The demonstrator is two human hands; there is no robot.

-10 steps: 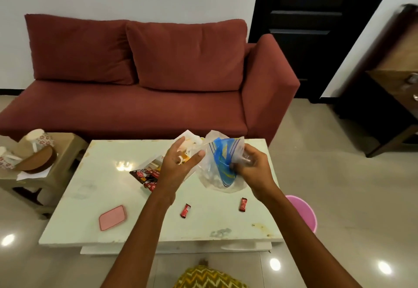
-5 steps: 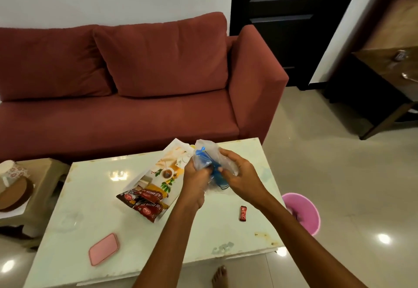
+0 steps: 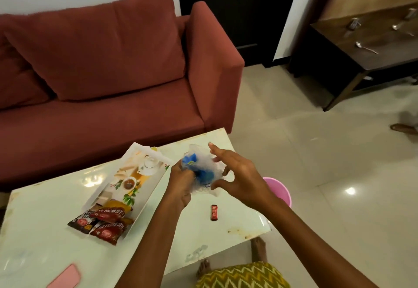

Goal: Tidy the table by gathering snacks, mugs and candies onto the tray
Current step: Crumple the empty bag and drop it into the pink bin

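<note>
A crumpled clear-and-blue plastic wrapper [image 3: 201, 170] is bunched above the white table [image 3: 45, 215]. My left hand [image 3: 181, 181] is clenched around its left side. My right hand [image 3: 235, 174] is beside it on the right with fingers spread, thumb and fingertips touching the plastic. The printed tray [image 3: 140, 174] lies left of my hands, with dark red snack packets [image 3: 101, 222] resting on its near end. A single red candy [image 3: 214, 212] lies on the table below my right hand.
A pink flat object [image 3: 65, 278] lies at the table's near left edge. A pink bin [image 3: 279, 191] stands on the floor right of the table. The red sofa [image 3: 108, 66] is behind, a dark wooden side table [image 3: 366, 45] with spoons at far right.
The wrapper has been squeezed from a spread sheet into a tight bunch in my left hand. My right hand has loosened its fingers. The view has swung right and closer.
</note>
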